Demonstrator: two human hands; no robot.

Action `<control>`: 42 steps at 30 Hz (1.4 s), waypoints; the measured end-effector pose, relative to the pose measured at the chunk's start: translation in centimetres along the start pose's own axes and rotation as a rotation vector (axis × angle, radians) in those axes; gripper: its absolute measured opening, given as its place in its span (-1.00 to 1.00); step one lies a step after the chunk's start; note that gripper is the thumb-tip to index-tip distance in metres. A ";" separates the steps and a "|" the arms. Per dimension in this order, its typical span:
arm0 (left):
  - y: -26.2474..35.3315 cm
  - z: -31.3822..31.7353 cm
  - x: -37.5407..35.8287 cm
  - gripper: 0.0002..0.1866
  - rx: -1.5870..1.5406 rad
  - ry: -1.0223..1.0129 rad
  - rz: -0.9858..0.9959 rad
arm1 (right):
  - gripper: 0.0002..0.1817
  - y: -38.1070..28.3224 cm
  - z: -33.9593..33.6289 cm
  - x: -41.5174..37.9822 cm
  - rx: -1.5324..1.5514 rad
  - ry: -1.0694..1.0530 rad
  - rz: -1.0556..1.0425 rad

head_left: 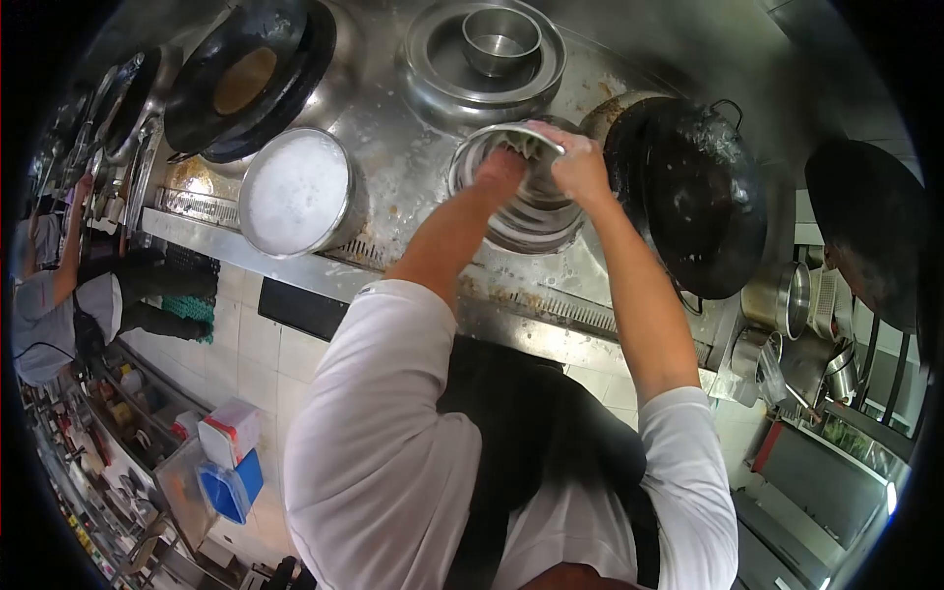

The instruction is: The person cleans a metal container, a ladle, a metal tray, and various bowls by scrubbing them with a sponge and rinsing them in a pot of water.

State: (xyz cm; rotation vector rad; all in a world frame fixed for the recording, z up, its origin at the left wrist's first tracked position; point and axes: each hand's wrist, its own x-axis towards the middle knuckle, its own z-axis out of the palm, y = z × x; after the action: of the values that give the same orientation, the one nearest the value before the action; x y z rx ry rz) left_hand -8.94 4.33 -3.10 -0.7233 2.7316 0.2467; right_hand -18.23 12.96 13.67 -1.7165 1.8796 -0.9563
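Observation:
A shiny metal pot (541, 221) is tilted on the wet steel counter, its mouth toward the upper left. My right hand (580, 167) grips its rim on the right side. My left hand (504, 169) reaches inside the pot, fingers closed on a crumpled pale greenish thing (527, 147), whose kind I cannot make out. Part of the left hand is hidden by the pot's wall and rim. A round metal pot full of white foam (298, 192) stands to the left. Close by on the right is a large black wok (703, 202) with water and suds on it.
Ahead, a small steel bowl (501, 44) sits inside a wide metal ring or basin (430, 74). Black woks (197, 118) are at the upper left. Another dark wok (865, 231) is at far right, above steel pots (777, 295). A person (74, 315) works at far left.

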 end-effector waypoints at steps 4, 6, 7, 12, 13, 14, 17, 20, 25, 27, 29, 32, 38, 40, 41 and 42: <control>2.1 5.5 2.1 -0.60 -0.158 0.128 -0.168 | -0.33 0.3 1.1 -0.3 0.041 0.059 -0.068; 5.7 6.3 1.5 -0.53 -0.279 0.033 -0.060 | -0.33 1.8 0.2 -1.0 0.136 0.177 0.104; 5.7 4.3 0.7 -0.52 -0.277 -0.006 0.041 | -0.33 3.4 -0.3 -1.8 0.255 0.217 0.258; 4.1 -3.3 -2.8 -0.39 -0.189 0.173 0.178 | -0.32 9.1 2.1 -7.3 0.735 0.462 0.585; 2.8 -2.9 -2.4 -0.43 -0.065 0.034 0.281 | -0.31 10.5 3.1 -7.8 0.814 0.475 0.564; 0.4 -1.9 -1.6 -0.46 0.065 -0.101 0.377 | -0.29 11.3 3.4 -7.8 0.894 0.488 0.534; -1.4 6.3 0.8 -0.64 0.400 -0.463 0.537 | -0.34 11.7 5.0 -7.8 0.674 0.587 0.491; 4.4 5.8 -1.2 -0.71 0.164 -0.384 0.493 | -0.35 11.6 5.4 -7.3 0.561 0.592 0.572; 6.0 1.4 2.5 -0.68 0.138 -0.240 0.141 | -0.38 10.2 3.8 -6.9 0.450 0.561 0.609; 4.2 2.4 3.1 -0.66 0.064 -0.240 -0.058 | -0.38 9.9 4.0 -7.7 0.407 0.552 0.620; 0.5 3.8 3.2 -0.65 -0.088 -0.299 -0.306 | -0.38 8.0 2.7 -7.7 0.389 0.567 0.655; -0.9 3.9 2.9 -0.65 -0.091 -0.356 -0.342 | -0.37 8.3 3.9 -7.9 0.486 0.504 0.673; 5.6 4.4 -0.9 -0.72 -0.109 0.046 0.344 | -0.37 8.6 3.8 -7.9 0.490 0.461 0.658; 4.0 7.0 -1.8 -0.74 -0.198 -0.042 0.650 | -0.37 8.6 3.1 -7.6 0.435 0.461 0.610; 3.6 7.6 -1.3 -0.74 -0.051 -0.049 0.729 | -0.37 8.5 2.6 -7.5 0.422 0.443 0.627; 3.0 7.9 -0.7 -0.73 0.098 -0.058 0.801 | -0.37 8.3 2.4 -7.4 0.412 0.423 0.643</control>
State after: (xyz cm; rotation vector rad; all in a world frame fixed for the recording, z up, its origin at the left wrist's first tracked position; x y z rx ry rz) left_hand -7.93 9.09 -9.99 0.4295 2.8030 0.2885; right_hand -21.17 19.77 5.02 -0.6342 2.0863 -1.3601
